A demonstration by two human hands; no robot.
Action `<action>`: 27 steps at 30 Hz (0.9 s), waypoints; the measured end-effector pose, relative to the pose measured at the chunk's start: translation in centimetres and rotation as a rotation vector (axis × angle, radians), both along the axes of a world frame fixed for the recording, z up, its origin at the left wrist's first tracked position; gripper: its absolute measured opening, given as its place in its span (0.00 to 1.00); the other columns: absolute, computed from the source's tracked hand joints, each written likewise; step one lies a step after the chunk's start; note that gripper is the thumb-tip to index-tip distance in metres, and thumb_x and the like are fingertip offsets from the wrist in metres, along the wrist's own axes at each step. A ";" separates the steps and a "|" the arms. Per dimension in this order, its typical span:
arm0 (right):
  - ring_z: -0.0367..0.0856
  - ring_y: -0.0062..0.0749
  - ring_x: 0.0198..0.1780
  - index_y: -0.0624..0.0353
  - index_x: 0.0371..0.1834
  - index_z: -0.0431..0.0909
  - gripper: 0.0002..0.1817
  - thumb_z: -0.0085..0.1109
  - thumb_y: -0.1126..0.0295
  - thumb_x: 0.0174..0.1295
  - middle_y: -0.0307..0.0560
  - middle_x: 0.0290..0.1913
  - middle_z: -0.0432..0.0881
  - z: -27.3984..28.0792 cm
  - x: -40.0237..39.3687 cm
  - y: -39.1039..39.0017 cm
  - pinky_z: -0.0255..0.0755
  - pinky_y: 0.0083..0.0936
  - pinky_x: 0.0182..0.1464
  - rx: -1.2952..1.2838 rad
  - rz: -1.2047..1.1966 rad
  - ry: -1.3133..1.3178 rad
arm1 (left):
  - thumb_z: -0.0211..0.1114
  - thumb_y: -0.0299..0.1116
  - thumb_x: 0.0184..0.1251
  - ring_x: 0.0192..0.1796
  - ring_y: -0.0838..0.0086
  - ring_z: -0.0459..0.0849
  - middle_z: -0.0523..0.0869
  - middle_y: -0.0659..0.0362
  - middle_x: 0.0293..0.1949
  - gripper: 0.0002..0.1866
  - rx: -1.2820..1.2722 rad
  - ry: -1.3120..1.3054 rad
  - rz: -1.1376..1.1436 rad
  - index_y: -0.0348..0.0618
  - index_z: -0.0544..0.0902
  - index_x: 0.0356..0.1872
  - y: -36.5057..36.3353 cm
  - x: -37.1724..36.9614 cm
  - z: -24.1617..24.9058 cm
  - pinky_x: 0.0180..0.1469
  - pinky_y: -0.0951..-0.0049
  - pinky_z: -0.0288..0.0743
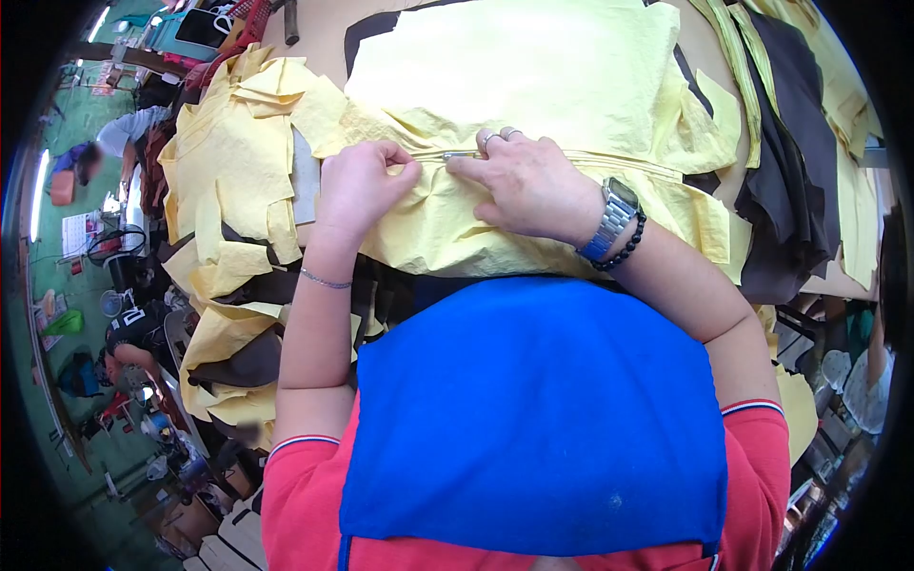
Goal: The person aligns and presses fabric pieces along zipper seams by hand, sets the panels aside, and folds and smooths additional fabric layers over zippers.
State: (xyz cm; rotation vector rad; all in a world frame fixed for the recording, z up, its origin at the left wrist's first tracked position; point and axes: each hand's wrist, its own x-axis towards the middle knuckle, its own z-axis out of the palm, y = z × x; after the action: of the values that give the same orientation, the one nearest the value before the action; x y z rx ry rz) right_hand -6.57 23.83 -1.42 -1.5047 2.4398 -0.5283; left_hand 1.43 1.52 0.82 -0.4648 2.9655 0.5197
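A yellow garment piece point(447, 228) lies across the work surface in front of me, with a narrow folded seam or strip running crosswise. My left hand point(367, 186) is closed in a pinch at the left end of this seam, on the yellow fabric as far as I can see. My right hand point(538, 190) rests on the fabric with its fingers bent. A small metal tool point(461, 154) shows beside its index finger and seems held there; its kind is hard to make out. Above lies a broad, pale yellow panel point(514, 67).
Crumpled yellow pieces point(228, 162) are heaped at the left. Dark fabric point(785, 181) and yellow strips hang at the right. A dark rod-like tool point(291, 21) lies at the top. Other people point(133, 128) are at the far left, above a green floor point(90, 314).
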 end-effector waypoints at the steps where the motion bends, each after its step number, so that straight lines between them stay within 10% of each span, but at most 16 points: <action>1: 0.84 0.47 0.56 0.44 0.68 0.78 0.30 0.68 0.59 0.59 0.54 0.55 0.82 0.0 0.0 0.0 0.83 0.44 0.53 0.004 0.001 0.004 | 0.71 0.47 0.61 0.35 0.60 0.92 0.92 0.55 0.29 0.14 -0.005 -0.006 0.005 0.49 0.93 0.35 0.1 0.0 0.0 0.47 0.62 0.83; 15: 0.83 0.45 0.51 0.53 0.61 0.80 0.22 0.63 0.66 0.63 0.50 0.51 0.80 -1.8 0.4 -2.3 0.80 0.41 0.50 -0.202 0.060 0.060 | 0.71 0.47 0.62 0.38 0.58 0.91 0.91 0.52 0.33 0.14 -0.077 -0.050 0.045 0.47 0.92 0.36 1.2 0.2 0.4 0.48 0.60 0.83; 27: 0.83 0.43 0.50 0.54 0.60 0.80 0.20 0.65 0.66 0.64 0.49 0.50 0.80 -2.9 0.9 -2.6 0.79 0.39 0.52 -0.319 0.038 0.138 | 0.73 0.38 0.69 0.36 0.84 0.82 0.90 0.65 0.34 0.14 0.695 -0.132 0.155 0.35 0.91 0.43 -5.1 2.3 -1.2 0.42 0.77 0.78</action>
State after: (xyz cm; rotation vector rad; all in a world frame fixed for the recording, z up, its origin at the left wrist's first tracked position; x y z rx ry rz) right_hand -5.68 21.27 -4.31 -1.7580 2.5149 -0.8674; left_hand 3.68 -3.62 -0.34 -0.6072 2.4090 1.3924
